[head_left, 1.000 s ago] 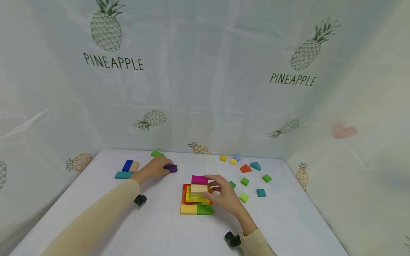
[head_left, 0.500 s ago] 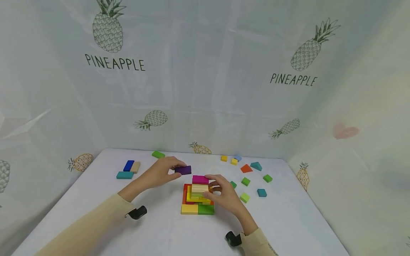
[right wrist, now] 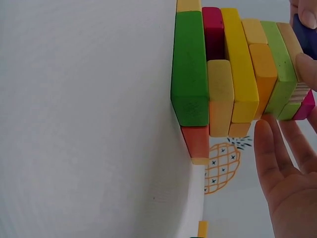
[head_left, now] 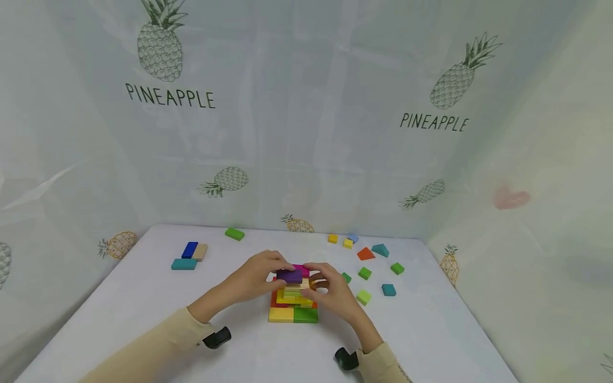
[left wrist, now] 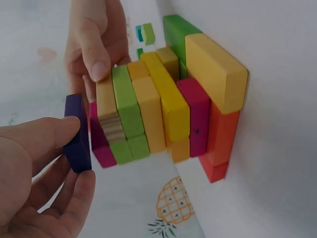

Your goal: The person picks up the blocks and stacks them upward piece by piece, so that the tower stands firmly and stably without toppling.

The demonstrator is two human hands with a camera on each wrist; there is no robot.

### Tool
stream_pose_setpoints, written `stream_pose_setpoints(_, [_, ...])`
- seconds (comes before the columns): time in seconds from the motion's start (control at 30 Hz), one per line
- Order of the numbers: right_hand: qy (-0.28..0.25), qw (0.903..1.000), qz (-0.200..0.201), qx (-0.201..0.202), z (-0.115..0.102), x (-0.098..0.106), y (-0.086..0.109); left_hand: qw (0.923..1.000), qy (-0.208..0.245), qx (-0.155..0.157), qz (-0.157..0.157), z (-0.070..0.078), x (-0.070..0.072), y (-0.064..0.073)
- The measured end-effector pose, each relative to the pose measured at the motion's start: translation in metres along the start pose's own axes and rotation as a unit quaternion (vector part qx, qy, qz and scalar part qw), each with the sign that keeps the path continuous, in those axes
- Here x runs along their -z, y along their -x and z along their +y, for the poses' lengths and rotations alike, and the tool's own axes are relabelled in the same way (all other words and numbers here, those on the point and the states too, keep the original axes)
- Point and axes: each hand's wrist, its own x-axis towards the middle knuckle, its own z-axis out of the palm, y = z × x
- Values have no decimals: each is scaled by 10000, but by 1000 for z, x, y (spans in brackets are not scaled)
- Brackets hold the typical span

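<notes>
A layered tower of coloured wooden blocks [head_left: 294, 299] stands on the white table. My left hand [head_left: 256, 276] pinches a purple block [left wrist: 78, 139] between thumb and fingers. In the left wrist view this block is just above the top layer, beside a magenta block [left wrist: 102, 141] and a natural wood block [left wrist: 106, 96]. My right hand [head_left: 332, 292] holds the tower's upper layers from the right side. Its thumb lies against the natural wood block, and its other fingers reach round to the far side. A green block [right wrist: 190, 67] and a yellow one form the base's near edge.
Blue, natural and teal blocks [head_left: 184, 264] lie at the back left. A green block [head_left: 234, 234] is near the far edge. Right of the tower several small pieces are scattered, among them an orange triangle [head_left: 366, 254] and a teal block [head_left: 389, 290]. A pineapple-print curtain [head_left: 306, 133] hangs behind.
My left hand has lifted the purple block from the table left of the tower and carried it right, over the tower's top. The right hand has stayed at the tower.
</notes>
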Motion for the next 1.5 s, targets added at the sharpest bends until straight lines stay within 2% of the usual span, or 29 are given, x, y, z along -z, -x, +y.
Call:
stream_pose_setpoints(0.23, [-197, 9998, -6, -84, -3, -2, -1, 9999, 62, -38, 109, 8, -9, 0])
stream_pose_setpoints(0.53, [-188, 9997, -13, -138, -4, -1, 0, 9984, 323, 128, 439, 8, -17, -3])
stream_pose_setpoints(1.13, [-185, 9997, -3, -154, -1, 1, 0, 9976, 370, 147, 572, 8, -21, -2])
stream_pose_setpoints(1.33, [-94, 9997, 4, -213, -2, 0, 0, 9969, 555, 127, 543, 0, -17, 2])
stream_pose_setpoints(1.5, [-41, 9998, 21, -197, -2, -2, -1, 9963, 419, 323, 678, -19, -1, 15])
